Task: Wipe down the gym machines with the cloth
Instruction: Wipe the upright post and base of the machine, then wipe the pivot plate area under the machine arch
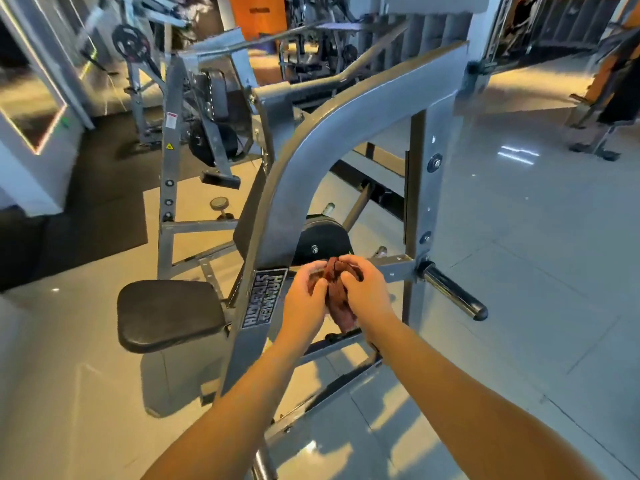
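Gym floor of pale glossy tiles; grey steel plate-loaded machine (pixel 346 109) with black padded seat (pixel 169 313). Left hand (pixel 306 294) and right hand (pixel 362 289) together, both gripping the bunched reddish-brown cloth (pixel 339 296) — apparently refolding it — in front of the frame, not yet on it.

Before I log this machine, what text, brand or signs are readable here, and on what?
"HAMMER STRENGTH": nameplate on the grey machine frame.
White-and-red sticker on the left upright: too small to read.
Yellow triangle sticker below it: symbol only, unreadable.
Orange panel at top: print blurred.
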A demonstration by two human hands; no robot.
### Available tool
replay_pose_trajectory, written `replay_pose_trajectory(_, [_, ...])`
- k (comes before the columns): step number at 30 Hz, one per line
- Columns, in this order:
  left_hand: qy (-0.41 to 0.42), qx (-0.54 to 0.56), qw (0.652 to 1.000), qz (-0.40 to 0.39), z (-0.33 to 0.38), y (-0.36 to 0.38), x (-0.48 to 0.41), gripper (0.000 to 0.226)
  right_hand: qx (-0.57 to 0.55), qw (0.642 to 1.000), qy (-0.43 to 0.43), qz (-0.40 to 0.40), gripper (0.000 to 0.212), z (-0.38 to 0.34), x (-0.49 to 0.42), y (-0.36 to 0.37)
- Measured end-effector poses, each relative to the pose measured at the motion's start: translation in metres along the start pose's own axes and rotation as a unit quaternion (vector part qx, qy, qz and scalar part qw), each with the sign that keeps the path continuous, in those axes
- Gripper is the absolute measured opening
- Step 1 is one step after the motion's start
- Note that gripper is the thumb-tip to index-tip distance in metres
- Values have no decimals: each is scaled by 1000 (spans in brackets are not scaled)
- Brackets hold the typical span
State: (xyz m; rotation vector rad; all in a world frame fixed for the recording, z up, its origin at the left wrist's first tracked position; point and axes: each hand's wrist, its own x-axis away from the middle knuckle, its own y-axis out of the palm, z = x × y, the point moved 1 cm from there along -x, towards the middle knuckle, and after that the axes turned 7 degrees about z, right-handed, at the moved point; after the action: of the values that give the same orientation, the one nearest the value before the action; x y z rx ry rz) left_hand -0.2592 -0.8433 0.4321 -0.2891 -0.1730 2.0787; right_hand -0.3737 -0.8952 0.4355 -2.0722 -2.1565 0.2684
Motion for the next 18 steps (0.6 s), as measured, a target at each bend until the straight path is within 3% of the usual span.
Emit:
replay_pose_trajectory(7, [-20, -216, 976, 10, -21, 13, 9, 33, 42, 998, -5, -36, 28, 25, -38, -23])
replay_pose_trajectory(9, [-14, -255, 967, 14, -28, 12, 6, 28, 72, 994, 8, -80, 26, 26, -44, -19])
replay_pose_trajectory(12, [-30, -295, 955, 27, -41, 11, -5, 22, 99, 991, 15, -85, 26, 22, -51, -8])
replay_pose_trajectory(18, [4, -378, 924, 60, -43, 9, -12, 34, 84, 993, 9, -87, 38, 8, -64, 9])
